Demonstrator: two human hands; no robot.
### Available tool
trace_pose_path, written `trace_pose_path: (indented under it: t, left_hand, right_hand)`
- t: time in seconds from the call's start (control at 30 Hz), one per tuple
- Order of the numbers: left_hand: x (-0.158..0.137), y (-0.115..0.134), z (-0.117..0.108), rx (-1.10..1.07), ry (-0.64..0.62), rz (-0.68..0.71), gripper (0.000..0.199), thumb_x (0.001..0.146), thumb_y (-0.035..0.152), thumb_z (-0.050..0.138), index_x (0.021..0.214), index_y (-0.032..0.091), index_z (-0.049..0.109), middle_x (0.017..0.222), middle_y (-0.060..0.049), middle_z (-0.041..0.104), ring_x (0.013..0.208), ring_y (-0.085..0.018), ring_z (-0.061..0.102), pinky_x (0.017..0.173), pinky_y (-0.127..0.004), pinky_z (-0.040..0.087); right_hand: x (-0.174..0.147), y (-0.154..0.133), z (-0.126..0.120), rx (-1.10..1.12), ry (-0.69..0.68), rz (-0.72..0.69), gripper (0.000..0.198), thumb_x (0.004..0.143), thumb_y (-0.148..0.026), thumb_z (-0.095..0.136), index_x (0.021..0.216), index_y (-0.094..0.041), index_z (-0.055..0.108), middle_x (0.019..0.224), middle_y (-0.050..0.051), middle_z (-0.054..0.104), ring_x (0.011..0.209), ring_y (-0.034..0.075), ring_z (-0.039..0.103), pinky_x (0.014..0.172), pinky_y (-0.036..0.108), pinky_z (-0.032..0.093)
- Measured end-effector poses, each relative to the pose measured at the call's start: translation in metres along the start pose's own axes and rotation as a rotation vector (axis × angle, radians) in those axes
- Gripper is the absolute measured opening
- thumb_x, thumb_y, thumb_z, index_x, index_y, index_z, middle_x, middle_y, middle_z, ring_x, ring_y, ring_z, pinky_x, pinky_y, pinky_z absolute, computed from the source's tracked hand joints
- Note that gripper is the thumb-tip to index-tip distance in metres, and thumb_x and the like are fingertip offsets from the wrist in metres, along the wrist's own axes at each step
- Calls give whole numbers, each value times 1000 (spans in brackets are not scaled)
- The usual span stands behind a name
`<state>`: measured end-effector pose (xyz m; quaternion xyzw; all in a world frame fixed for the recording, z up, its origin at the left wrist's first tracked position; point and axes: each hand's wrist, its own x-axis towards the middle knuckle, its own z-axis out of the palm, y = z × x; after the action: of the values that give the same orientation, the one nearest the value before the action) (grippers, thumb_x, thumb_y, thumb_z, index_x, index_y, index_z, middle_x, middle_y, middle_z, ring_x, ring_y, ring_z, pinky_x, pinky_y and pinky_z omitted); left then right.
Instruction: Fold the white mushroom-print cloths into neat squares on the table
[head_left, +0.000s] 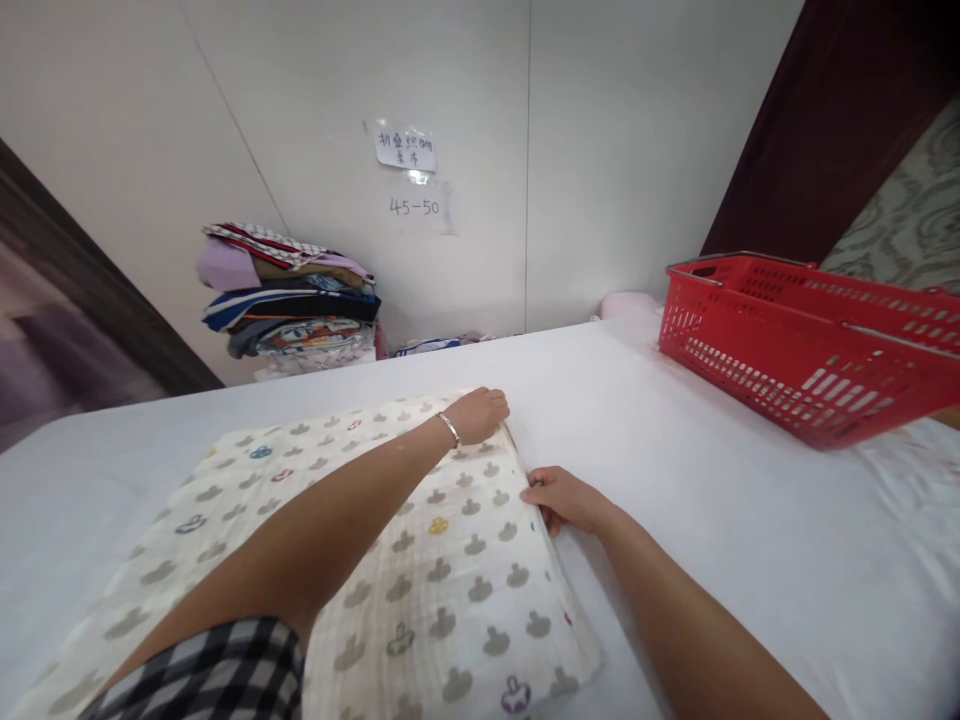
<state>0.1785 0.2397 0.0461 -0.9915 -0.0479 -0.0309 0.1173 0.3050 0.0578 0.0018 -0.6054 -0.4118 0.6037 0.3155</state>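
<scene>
A cream cloth (442, 540) printed with grey, mushroom-like shapes and a few coloured ones lies spread on the white table, its right part folded over in layers. My left hand (480, 412), with a silver bracelet at the wrist, is closed on the cloth's far right corner; its fingertips are partly hidden. Nearer to me, my right hand (566, 500) pinches the right edge of the same cloth between thumb and fingers. My left forearm crosses above the cloth and covers part of it.
A red plastic basket (757, 350) stands at the right of the white table (600, 400). Folded fabrics in a tall pile (292, 290) rise beyond the far edge, at left. Two paper signs (405, 147) hang on the wall. A pink item (628, 304) lies at the back.
</scene>
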Motion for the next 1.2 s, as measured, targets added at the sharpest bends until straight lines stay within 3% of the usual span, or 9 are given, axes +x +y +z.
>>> trace_pose_path:
  t: [0.13,0.33,0.53,0.83,1.0,1.2]
  left_hand:
    - [4,1,-2,-22,-36,-69,6,76,14,50,77,16,56,81,-9,60,82,-20,53,77,-33,37]
    - [12,5,12,-24,-63,-38,16,77,9,49,88,17,59,86,-8,62,90,-21,52,76,-33,35]
    - [16,5,20,6,-93,-2,10,75,9,53,74,16,60,85,-10,60,91,-23,50,72,-33,35]
    - [3,-6,12,-23,-65,35,18,80,7,45,85,17,59,91,-9,63,102,-22,47,82,-34,34]
    - [-4,-10,-2,10,-49,-11,16,80,9,44,83,15,59,85,-9,64,90,-20,53,88,-35,32]
    - [-5,-15,-15,53,-162,-90,16,79,11,45,80,17,59,85,-7,66,85,-19,55,88,-36,30]
  right_hand:
    - [0,1,0,-11,4,-22,6,68,-22,55,71,-17,53,50,-5,50,41,8,47,35,18,37]
    - [0,1,0,-12,0,-5,6,68,-22,55,69,-18,52,49,-4,51,41,9,47,36,18,38]
    - [0,1,-1,-5,-7,-3,6,68,-23,55,71,-18,54,52,-3,52,43,10,49,35,19,40]
    - [-1,-1,0,-18,6,-5,4,68,-21,53,70,-17,53,49,-4,50,41,9,47,34,19,38]
    - [-3,-3,2,-57,0,-29,4,68,-20,52,71,-17,53,52,-3,51,42,9,48,34,18,38]
    - [-10,-9,7,-106,-65,-80,7,70,-24,51,70,-17,51,57,-3,53,42,9,50,37,20,42]
